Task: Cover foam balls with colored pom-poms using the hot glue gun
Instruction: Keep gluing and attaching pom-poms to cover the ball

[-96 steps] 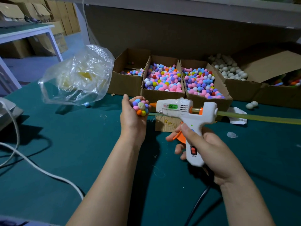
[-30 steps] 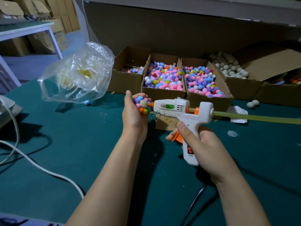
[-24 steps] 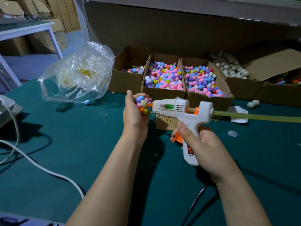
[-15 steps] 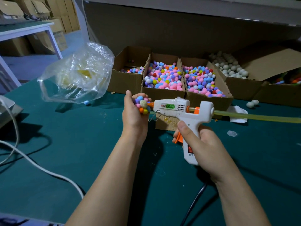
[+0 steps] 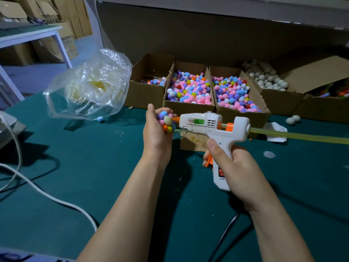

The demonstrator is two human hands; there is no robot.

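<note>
Our left grip is curled round the foam ball, held up above the tabletop in front of the boxes. Pom-poms cover most of the side facing us, and one pale bare patch shows. Our right grip is wrapped round the handle of the hot glue gun, with fingers at the orange trigger. The orange nozzle sits at or just beside that bare patch.

We judge the risks this way. Our left thumb and fingertips lie near the hot tip, so a slip or an overlong squeeze could run glue onto skin. Too much glue would also mat the neighbouring pom-poms or trail strings across them. The long glue stick jutting out behind could catch the pom-pom box if we swing the gun.
</note>
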